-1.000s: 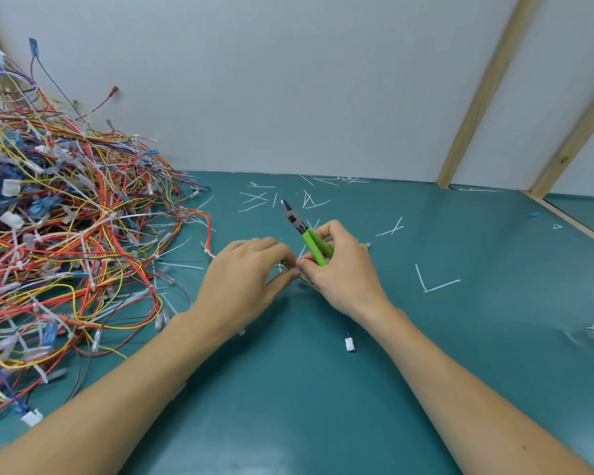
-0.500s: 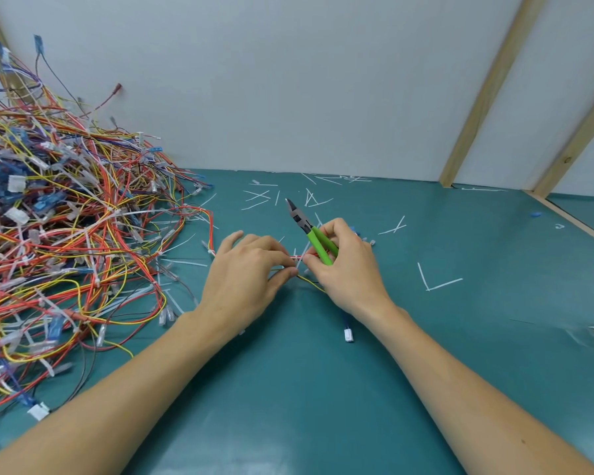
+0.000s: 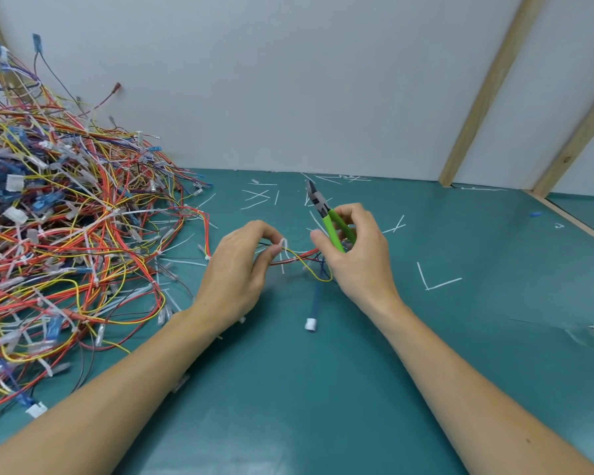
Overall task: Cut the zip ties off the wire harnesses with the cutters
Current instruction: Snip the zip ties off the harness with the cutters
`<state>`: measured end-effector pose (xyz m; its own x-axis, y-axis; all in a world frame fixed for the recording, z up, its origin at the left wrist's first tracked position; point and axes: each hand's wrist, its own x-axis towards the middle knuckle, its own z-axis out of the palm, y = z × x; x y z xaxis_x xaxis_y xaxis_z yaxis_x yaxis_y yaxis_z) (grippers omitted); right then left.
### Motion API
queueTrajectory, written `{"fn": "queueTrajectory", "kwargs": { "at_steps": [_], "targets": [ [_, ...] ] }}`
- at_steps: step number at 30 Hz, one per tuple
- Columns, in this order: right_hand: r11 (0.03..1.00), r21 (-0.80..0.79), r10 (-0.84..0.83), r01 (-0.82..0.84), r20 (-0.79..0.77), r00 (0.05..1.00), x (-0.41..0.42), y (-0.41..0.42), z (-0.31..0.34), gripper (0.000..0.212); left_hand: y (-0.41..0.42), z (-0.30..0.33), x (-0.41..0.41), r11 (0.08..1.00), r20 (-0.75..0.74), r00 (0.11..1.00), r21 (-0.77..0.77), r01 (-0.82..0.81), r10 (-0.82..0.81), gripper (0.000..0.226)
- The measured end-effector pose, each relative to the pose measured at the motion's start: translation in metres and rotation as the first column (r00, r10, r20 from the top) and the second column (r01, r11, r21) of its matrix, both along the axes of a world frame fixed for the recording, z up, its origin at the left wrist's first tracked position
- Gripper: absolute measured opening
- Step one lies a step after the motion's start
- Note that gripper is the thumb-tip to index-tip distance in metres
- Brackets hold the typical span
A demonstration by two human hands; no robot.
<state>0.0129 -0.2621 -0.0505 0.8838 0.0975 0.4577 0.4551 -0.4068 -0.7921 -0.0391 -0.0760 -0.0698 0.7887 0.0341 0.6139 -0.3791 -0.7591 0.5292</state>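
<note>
The left hand (image 3: 235, 269) pinches a white zip tie (image 3: 283, 244) between thumb and fingertips, right where it sits on one wire harness (image 3: 300, 260) stretched between the two hands. The right hand (image 3: 355, 255) has its fingers curled round the green handles of the cutters (image 3: 328, 217), whose dark tip points up and away from the tie, its blades seemingly together, while the same hand's lower fingers seem to trap the harness's other end (the grip there is hidden behind the palm). Both forearms reach in from the near edge, wrists low over the green table (image 3: 323, 389), and the harness hangs just above it, with a blue lead and white connector (image 3: 310, 324) trailing toward the viewer.

As for progress, I judge it early: cut tie scraps (image 3: 436, 281) lie scattered across the table, so some ties are off, yet the big wire pile (image 3: 66, 234) at the left shows many white ties on it.
</note>
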Motion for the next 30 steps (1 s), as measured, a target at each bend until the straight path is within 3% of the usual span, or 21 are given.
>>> {"fn": "queueTrajectory", "kwargs": {
  "at_steps": [4, 10, 15, 23, 30],
  "targets": [
    [0.999, 0.006, 0.032, -0.032, -0.025, 0.999, 0.007, -0.011, 0.007, 0.026, 0.002, -0.001, -0.001, 0.983, -0.091, 0.996, -0.18, -0.02, 0.003, 0.014],
    [0.993, -0.079, 0.086, -0.092, -0.079, 0.993, 0.013, -0.017, 0.007, 0.024, 0.009, -0.001, 0.003, 0.948, -0.246, 0.969, -0.305, -0.091, 0.014, 0.009],
    [0.99, -0.143, 0.006, -0.012, -0.045, 0.999, 0.012, -0.016, 0.005, 0.04, 0.008, -0.005, 0.006, 0.958, -0.306, 0.951, -0.263, -0.115, 0.03, 0.008],
    [0.998, -0.053, -0.045, 0.045, -0.009, 0.999, 0.015, -0.022, 0.009, 0.043, 0.011, -0.007, 0.006, 0.937, -0.301, 0.954, -0.331, -0.111, 0.007, 0.014],
    [0.996, -0.066, 0.055, -0.06, -0.069, 0.996, 0.016, -0.028, 0.01, 0.036, 0.011, -0.006, 0.005, 0.941, -0.284, 0.959, -0.323, -0.106, 0.011, 0.016]
  ]
}}
